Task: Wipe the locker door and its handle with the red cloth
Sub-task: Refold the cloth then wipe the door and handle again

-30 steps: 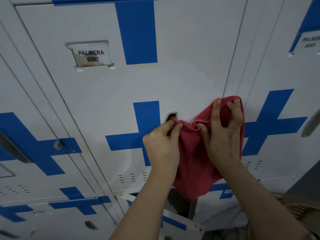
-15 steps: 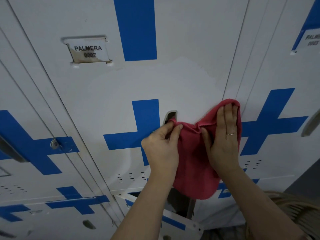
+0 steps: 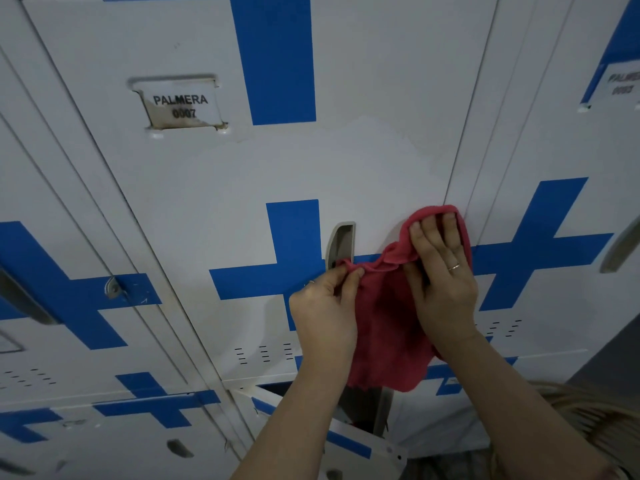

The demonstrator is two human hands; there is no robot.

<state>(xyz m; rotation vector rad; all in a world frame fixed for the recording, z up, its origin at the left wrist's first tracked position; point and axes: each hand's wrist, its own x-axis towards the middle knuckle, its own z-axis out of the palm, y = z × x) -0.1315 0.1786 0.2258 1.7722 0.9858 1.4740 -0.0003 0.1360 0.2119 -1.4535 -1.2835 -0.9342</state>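
The white locker door (image 3: 242, 188) carries blue cross stripes and a label reading PALMERA 0007. Its recessed grey handle (image 3: 341, 242) sits at the middle of the lower cross. The red cloth (image 3: 384, 327) hangs spread against the door just right of the handle. My left hand (image 3: 323, 313) pinches the cloth's upper left corner right below the handle. My right hand (image 3: 441, 275) lies flat, fingers straight, pressing the cloth's upper right part against the door near its right edge. A ring shows on that hand.
Neighbouring lockers stand on both sides, the right one (image 3: 554, 202) with its own label and handle (image 3: 620, 247). A lower locker door (image 3: 349, 448) hangs ajar beneath my arms. A woven basket rim (image 3: 588, 410) shows at the bottom right.
My right hand flattened from curled fingers to straight ones on the cloth. The cloth slipped lower off the handle, which now shows more. The left hand kept its pinch.
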